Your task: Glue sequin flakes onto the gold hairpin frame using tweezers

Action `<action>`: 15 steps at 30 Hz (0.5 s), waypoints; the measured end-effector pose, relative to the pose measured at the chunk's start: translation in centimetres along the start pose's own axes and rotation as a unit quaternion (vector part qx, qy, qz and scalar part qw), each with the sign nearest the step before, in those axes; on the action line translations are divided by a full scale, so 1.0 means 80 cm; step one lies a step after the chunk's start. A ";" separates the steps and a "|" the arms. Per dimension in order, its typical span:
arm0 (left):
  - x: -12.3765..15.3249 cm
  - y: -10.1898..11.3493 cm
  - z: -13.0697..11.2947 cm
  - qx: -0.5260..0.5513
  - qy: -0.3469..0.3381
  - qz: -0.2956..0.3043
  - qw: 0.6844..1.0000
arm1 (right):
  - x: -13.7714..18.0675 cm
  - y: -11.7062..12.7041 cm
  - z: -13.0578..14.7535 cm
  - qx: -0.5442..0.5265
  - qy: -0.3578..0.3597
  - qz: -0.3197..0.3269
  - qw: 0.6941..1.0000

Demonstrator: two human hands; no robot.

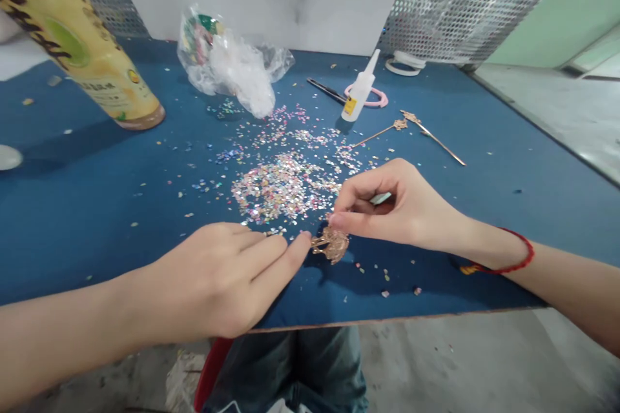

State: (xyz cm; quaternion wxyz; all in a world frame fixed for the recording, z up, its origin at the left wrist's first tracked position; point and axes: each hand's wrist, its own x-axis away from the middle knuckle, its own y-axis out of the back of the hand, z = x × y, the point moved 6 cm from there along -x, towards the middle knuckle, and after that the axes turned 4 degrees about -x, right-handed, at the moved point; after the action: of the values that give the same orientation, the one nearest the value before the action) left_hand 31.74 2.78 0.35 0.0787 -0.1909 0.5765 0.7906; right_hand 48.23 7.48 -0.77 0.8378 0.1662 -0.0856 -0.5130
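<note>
While the right hand (402, 206) pinches a gold filigree ornament (332, 246) between thumb and forefinger, its other fingers curl loosely inward around a small pale sliver (381, 198), though what that sliver is, or whether it is held, cannot be told. The left hand (213, 277) is not gripping: its fingers lie straight and relaxed, and one fingertip (303, 240) reaches the ornament's left side, seemingly to steady it against sliding. The ornament sits low and just right of centre on a blue board (97, 206), close to the board's front edge, perhaps to keep it near the body and within easy reach of both hands. Just above it lies a glittering heap of sequins (283, 187), thinning into a loose scatter across the board. Farther up, a glue bottle (359, 91) stands nozzle-up beside a pink ring (372, 100) and a black-handled tool (327, 90), all within a short reach. Two gold hairpins (416, 132) lie to the right, apparently set aside from the sequins. A crumpled plastic bag (227, 64) sits at upper centre, and a yellow can (80, 45) leans at upper left.
</note>
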 end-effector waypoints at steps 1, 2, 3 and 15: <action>-0.001 0.001 0.000 -0.003 0.003 -0.001 1.000 | 0.001 0.000 -0.003 -0.003 -0.011 0.002 1.000; -0.001 0.001 0.000 -0.007 0.007 -0.002 1.000 | 0.001 -0.001 -0.007 -0.004 -0.026 0.006 1.000; -0.002 0.001 0.000 -0.010 0.008 0.001 1.000 | 0.002 0.000 -0.010 -0.008 -0.032 0.004 0.999; 0.001 0.001 0.014 -0.017 0.052 -0.048 0.997 | 0.004 0.008 -0.009 -0.015 -0.051 -0.058 0.997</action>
State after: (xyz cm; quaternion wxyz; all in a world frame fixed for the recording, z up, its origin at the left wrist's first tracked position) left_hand 31.41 3.83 0.69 0.0832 -0.2609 0.5562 0.7846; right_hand 49.12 7.58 -1.19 0.8037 0.1315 -0.1108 -0.5697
